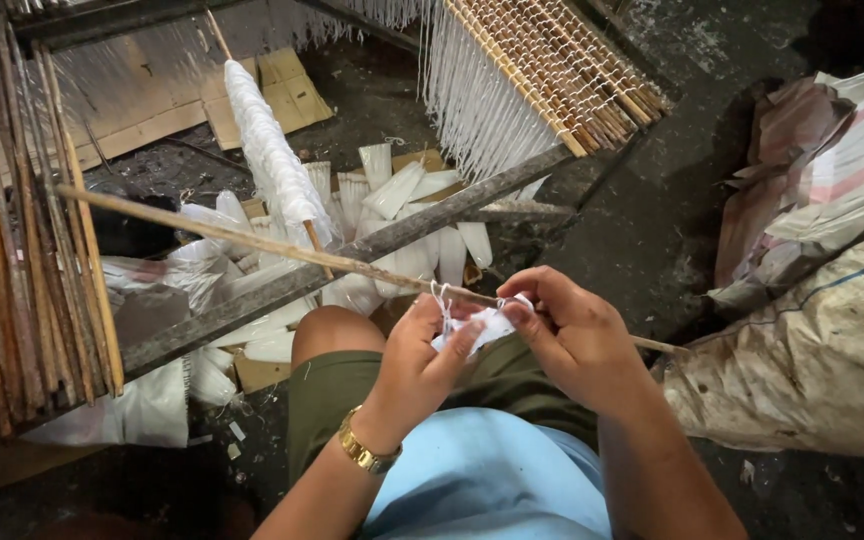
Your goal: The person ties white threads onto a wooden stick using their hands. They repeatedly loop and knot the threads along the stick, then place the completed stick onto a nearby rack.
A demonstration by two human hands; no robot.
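Note:
My left hand (420, 352) and my right hand (567, 335) meet over my lap, both pinching a small white piece (487, 326) of cloth or plastic with thin white string (442, 298) looped on it. A long thin bamboo stick (252, 240) runs from the far left through both hands and pokes out past my right wrist. A gold watch (364, 450) is on my left wrist. My knee (337, 325) shows just beyond the hands.
A bundle of brown sticks (22, 250) stands at the left. A grey beam (372, 250) crosses ahead, with white wrapped spindles (272, 155) and white strips behind it. A woven stick mat with white fringe (542, 70) is above. Dirty sacks (822, 300) lie at the right.

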